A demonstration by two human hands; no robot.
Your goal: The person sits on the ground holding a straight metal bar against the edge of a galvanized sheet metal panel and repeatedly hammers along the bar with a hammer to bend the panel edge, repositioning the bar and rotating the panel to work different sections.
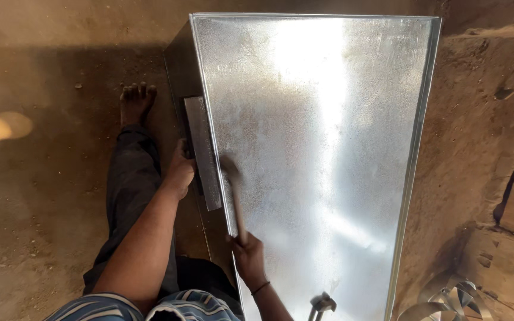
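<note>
Sheet-metal box [316,154] stands on the dirt floor [43,202] before me (glare off its top). My left hand [179,172] clamps a flat steel bar [202,151] against its left edge; my right hand [248,255] grips a blurred hammer [233,190] over that edge.

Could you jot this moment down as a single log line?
left hand: presses flat metal bar to box edge | right hand: grips hammer, blurred | work: shiny sheet-metal box | floor: dirt
</note>
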